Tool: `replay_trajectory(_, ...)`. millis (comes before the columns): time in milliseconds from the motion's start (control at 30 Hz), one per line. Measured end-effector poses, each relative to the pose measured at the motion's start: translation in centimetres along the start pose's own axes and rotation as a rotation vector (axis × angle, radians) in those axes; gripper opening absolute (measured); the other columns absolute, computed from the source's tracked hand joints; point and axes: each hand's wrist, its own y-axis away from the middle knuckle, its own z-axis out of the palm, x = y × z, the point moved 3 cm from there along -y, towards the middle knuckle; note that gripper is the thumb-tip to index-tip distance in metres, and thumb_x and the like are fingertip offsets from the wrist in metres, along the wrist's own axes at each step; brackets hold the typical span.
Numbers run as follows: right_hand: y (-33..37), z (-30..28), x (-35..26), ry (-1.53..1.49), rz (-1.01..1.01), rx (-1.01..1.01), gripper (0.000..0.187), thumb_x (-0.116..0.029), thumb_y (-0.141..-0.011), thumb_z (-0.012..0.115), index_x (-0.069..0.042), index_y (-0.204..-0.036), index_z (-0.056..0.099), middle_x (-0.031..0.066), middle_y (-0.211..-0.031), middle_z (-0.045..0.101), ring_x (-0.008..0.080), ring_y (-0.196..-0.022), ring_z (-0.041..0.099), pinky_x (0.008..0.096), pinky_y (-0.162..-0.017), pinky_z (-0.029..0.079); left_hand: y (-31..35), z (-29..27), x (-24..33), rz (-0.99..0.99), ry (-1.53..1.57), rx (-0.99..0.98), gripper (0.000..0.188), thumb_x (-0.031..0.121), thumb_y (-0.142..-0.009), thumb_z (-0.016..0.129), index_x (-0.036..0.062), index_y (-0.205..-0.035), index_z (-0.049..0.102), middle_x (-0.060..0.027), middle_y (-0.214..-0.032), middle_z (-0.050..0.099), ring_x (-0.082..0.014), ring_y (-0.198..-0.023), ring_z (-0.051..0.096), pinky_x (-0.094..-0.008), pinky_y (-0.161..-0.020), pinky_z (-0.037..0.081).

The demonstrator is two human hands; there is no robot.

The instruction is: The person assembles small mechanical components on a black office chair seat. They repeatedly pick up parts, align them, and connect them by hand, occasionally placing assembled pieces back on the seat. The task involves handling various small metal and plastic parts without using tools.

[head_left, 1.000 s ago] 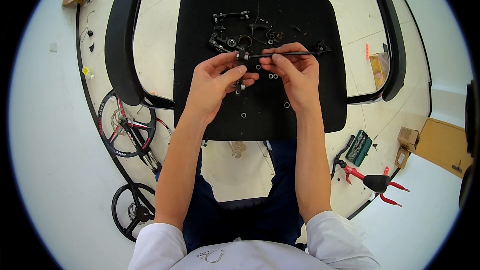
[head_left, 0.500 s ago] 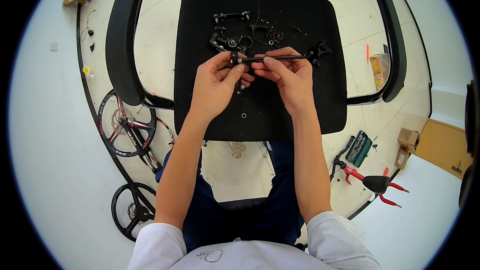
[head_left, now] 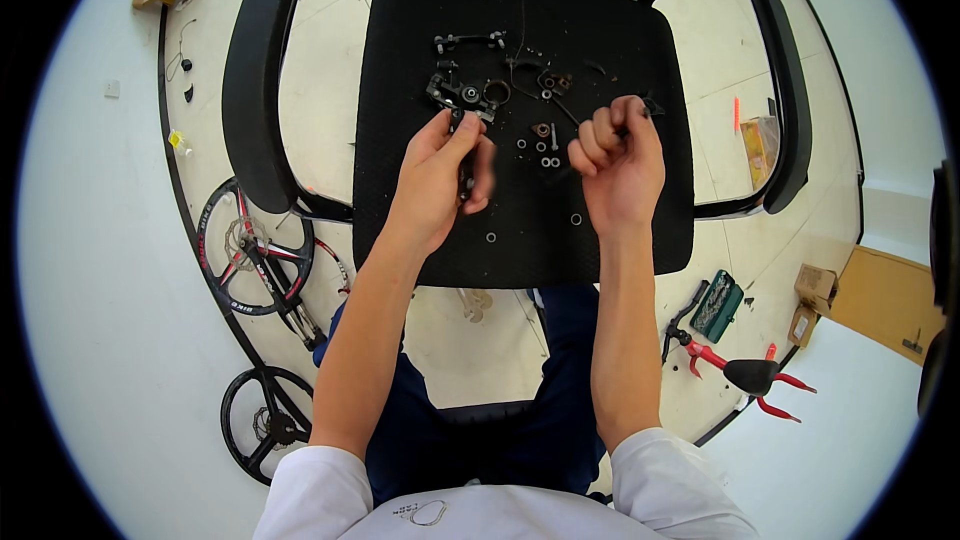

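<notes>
My left hand (head_left: 440, 175) is closed round a small black metal part (head_left: 466, 175), which shows between thumb and fingers above the seat. To the right, my right hand (head_left: 617, 160) is raised with its fingers curled in; what they hold, if anything, is hidden. A thin dark rod (head_left: 566, 110) ends close to those fingertips; I cannot tell whether it lies on the seat or is held. Between my hands lie a silver bolt (head_left: 554, 137) and several small nuts and washers (head_left: 541, 147). Just past my left hand sits a black bicycle brake caliper (head_left: 465, 93).
The parts lie on a black office chair seat (head_left: 420, 250) with armrests (head_left: 255, 90) on both sides. A black bracket (head_left: 470, 41) is farther back. On the floor are bicycle wheels (head_left: 255, 250) at left, a green toolbox (head_left: 718, 306) and a red bicycle frame part (head_left: 710, 347) at right.
My hands have moved apart: the right one went to the right and its fingers curled in. The black rod no longer spans between them. Small hardware behind the hands is uncovered.
</notes>
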Motion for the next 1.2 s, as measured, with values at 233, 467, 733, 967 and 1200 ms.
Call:
replay_trajectory(233,2.5,3.0,3.4,0.842,0.171,-0.098,0.029,-0.026,-0.103,0.045,-0.003,-0.087,0.053,0.0003,-0.062,0.047,0.0076,-0.054,0.042,0.0258,-0.050,0.035,0.4,0.3,-0.4,-0.056,0.052,-0.020,0.031,0.036,-0.107,0.039,0.0083,-0.100,0.049,-0.0049,-0.070,0.048,-0.0077,-0.038,0.033,-0.0201,-0.030,0.020)
replay_trajectory(467,2.3,2.9,4.0,0.689,0.356,-0.115,0.029,-0.025,-0.103,0.045,-0.004,-0.085,0.053,-0.0009,-0.060,0.047,0.0064,-0.049,0.042,0.0244,-0.044,0.034,0.0,0.4,-0.8,0.064,-0.195,0.001,0.029,0.034,-0.106,0.042,0.0076,-0.095,0.049,-0.0025,-0.061,0.048,-0.0078,-0.038,0.038,-0.0217,-0.032,0.025)
replay_trajectory(733,2.9,3.2,4.0,0.164,0.655,-0.011,0.034,-0.032,-0.103,0.048,-0.015,-0.074,0.041,-0.0061,-0.052,0.028,0.0052,-0.038,0.023,0.0230,-0.033,0.017,0.6,1.3,-0.3,0.473,-0.847,0.208,0.022,0.025,-0.100,0.052,0.0031,-0.100,0.052,-0.0227,-0.072,0.062,-0.0417,-0.070,0.065,-0.0445,-0.057,0.047)
replay_trajectory(967,3.0,2.1,6.1,-0.535,0.924,-0.049,0.033,-0.031,-0.104,0.044,-0.016,-0.074,0.042,-0.0079,-0.056,0.020,0.0045,-0.040,0.016,0.0203,-0.033,0.011,1.3,0.6,0.2,0.752,-1.083,0.142,0.014,0.019,-0.099,0.053,0.0049,-0.100,0.051,-0.0189,-0.076,0.063,-0.0400,-0.071,0.063,-0.0450,-0.058,0.049)
replay_trajectory(1200,3.4,1.5,5.7,-0.719,0.972,-0.105,0.032,-0.029,-0.104,0.042,-0.013,-0.076,0.044,-0.0069,-0.056,0.021,0.0041,-0.041,0.016,0.0199,-0.033,0.012,1.6,0.9,0.2,0.746,-1.132,0.080,0.015,0.015,-0.096,0.056,0.0043,-0.107,0.055,-0.0179,-0.083,0.064,-0.0382,-0.076,0.064,-0.0422,-0.063,0.050)
